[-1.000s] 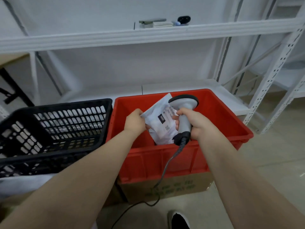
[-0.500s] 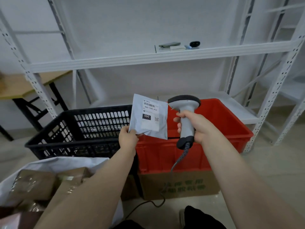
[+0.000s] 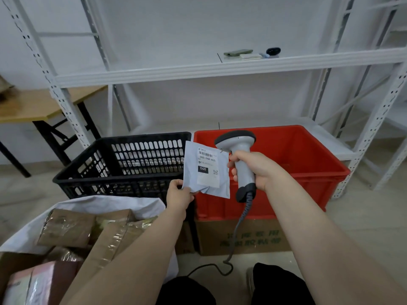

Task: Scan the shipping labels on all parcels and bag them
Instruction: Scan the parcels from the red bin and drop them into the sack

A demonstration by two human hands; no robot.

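My left hand (image 3: 179, 198) pinches the lower left corner of a flat grey mailer parcel (image 3: 222, 188), held upright with its white shipping label (image 3: 208, 170) facing me. My right hand (image 3: 256, 170) grips the handle of a grey corded barcode scanner (image 3: 239, 148), right beside the parcel and over the red crate (image 3: 308, 172). At lower left a white bag (image 3: 105, 203) holds several taped cardboard parcels (image 3: 66, 227).
A black perforated basket (image 3: 123, 159) stands left of the red crate, which rests on a cardboard box (image 3: 253, 238). White metal shelving (image 3: 220, 67) rises behind with small items on it. A wooden table (image 3: 33, 106) is at far left. The scanner cable (image 3: 231, 256) trails to the floor.
My left hand lifted the grey parcel out of the red crate and turned its label toward me. The view tilted back, bringing the white bag of parcels into sight.
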